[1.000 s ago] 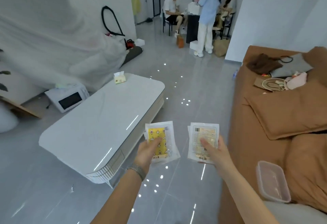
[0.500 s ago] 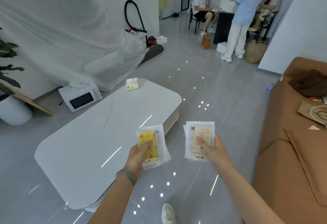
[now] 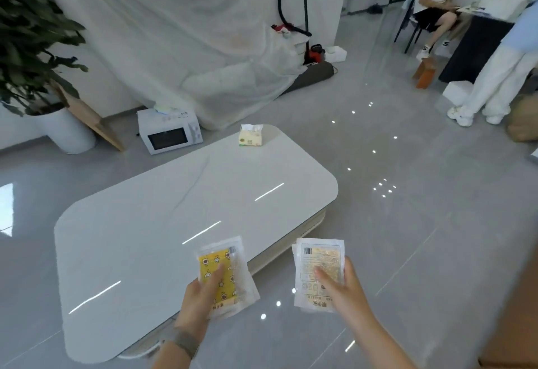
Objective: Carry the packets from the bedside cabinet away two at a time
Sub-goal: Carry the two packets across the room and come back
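seen from a head-worn camera looking down: a person holds one packet in each hand, out in front at about the same height. the left hand [image 3: 201,296] pinches a clear plastic packet with a yellow patterned insert [image 3: 224,277], thumb on top and fingers underneath, gripping its near end. the right hand [image 3: 342,290] holds a white packet with printed label [image 3: 318,274] the same way, thumb across its face. both packets are flat, thin, rectangular and flexible, with crinkly sealed edges; each has its long axis pointing away from the person, the yellow one tilted slightly to the right. the yellow packet hangs over the near right edge of a low white table [image 3: 145,223], a glossy top with rounded corners; the white packet is over the grey tiled floor [image 3: 407,223] just right of that table. the left hand is therefore the nearer one to the tabletop, which lies ahead and to the left. a tissue pack [image 3: 251,135] sits at the table's far end. the bedside cabinet is not in view. beyond are a white microwave [image 3: 169,131] on the floor, a potted plant [image 3: 32,48] and draped white sheeting [image 3: 189,33].
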The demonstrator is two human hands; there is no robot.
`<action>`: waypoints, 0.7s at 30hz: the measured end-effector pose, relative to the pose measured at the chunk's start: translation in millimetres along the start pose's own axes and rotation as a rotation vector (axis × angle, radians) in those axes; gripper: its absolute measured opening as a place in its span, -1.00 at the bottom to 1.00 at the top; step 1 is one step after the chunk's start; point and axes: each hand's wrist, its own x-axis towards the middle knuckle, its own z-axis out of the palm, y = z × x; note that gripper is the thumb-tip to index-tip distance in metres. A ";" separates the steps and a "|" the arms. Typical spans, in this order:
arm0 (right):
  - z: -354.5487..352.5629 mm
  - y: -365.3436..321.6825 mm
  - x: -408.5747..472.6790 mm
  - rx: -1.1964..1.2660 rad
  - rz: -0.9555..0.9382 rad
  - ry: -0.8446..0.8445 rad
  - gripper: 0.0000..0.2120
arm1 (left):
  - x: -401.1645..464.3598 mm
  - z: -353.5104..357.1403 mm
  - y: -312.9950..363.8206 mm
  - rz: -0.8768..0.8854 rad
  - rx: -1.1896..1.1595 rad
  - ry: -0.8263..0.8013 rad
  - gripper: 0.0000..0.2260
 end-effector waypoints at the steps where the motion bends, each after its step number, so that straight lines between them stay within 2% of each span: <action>1: -1.2 12.4 21.0 -0.012 0.007 -0.032 -0.75 | 12.1 3.8 -11.1 0.006 -0.014 0.032 -0.72; 5: 4.3 66.3 102.2 -0.029 0.024 -0.144 -0.64 | 71.9 14.8 -66.4 0.023 -0.046 0.157 -0.73; 9: 24.7 133.6 187.9 -0.019 0.032 -0.263 -0.47 | 147.3 16.8 -128.5 0.035 -0.014 0.184 -0.77; 11: 39.3 174.0 232.0 -0.054 0.056 -0.320 -0.50 | 189.4 11.3 -161.1 0.043 0.012 0.209 -0.77; 17: 87.7 292.9 338.1 -0.273 0.054 -0.581 -0.83 | 288.7 -7.1 -238.6 0.163 0.110 0.267 -0.76; 19: 102.7 330.0 364.7 -0.317 0.012 -0.646 -0.83 | 312.9 -16.6 -253.4 0.223 0.152 0.274 -0.69; 21: 115.9 358.6 383.7 -0.377 -0.015 -0.783 -0.72 | 326.1 -27.2 -265.0 0.287 0.161 0.286 -0.52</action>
